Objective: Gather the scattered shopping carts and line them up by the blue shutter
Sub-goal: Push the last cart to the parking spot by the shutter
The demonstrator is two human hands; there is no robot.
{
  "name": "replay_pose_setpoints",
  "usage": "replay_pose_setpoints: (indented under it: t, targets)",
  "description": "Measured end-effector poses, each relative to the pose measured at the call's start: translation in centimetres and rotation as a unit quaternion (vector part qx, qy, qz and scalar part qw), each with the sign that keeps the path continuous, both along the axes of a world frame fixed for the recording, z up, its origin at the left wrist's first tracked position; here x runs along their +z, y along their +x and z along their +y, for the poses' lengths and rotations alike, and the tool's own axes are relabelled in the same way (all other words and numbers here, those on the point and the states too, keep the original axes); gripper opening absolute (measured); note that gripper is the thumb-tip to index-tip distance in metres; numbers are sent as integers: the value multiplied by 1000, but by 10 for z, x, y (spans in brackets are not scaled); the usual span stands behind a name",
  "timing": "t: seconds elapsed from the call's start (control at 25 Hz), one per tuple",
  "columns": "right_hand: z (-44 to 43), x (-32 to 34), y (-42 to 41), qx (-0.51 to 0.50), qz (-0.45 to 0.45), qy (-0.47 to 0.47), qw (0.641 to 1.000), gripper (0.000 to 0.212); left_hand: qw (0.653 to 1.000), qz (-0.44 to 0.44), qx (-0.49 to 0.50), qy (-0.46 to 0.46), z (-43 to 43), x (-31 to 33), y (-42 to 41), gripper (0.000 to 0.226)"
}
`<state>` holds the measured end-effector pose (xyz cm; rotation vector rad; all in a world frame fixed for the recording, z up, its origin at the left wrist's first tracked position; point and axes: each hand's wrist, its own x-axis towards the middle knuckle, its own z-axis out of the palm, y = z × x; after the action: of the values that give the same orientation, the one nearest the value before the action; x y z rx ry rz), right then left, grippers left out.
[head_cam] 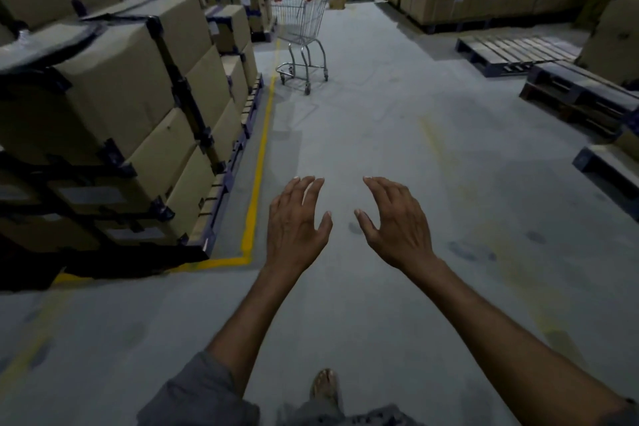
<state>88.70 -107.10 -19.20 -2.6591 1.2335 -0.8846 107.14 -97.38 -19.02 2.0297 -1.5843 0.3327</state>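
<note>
While both hands (345, 221) hang empty; wire-mesh cart (301, 28) stands ahead.

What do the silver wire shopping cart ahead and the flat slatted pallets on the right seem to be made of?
Silver shopping cart: metal wire and tube, likely plated steel, judging by the thin see-through grid basket and the bent, shiny legs.
Flat slatted pallets: probably wood on dark blue painted bases. They show pale parallel planks with gaps, though in this dim light they could be plastic.

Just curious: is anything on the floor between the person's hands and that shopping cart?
Head view: only bare grey floor between left hand, right hand and the shopping cart.
</note>
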Motion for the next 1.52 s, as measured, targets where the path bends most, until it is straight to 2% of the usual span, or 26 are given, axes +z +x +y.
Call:
replay_pose_setpoints:
  t: [0.32,0.68,0.92,1.16,1.32,1.52]
  targets:
    - [-175,14,111,-27,-47,120,991,56,991,101,-43,75,-189,22,125,52]
    - [-406,-11,200,-8,-43,157,987,56,989,118,-33,86,-419,1,204,52]
    - [-573,2,253,28,-19,147,989,55,989,128,3,71,-571,9,253,50]
    - [-699,-1,323,40,-16,111,993,54,995,86,37,47,-685,2,316,51]
    - [-778,-14,389,49,-3,95,994,55,997,53,37,37,-766,-13,380,51]
    - [-876,-19,479,48,11,78,996,55,997,59,29,35,-872,-21,475,50]
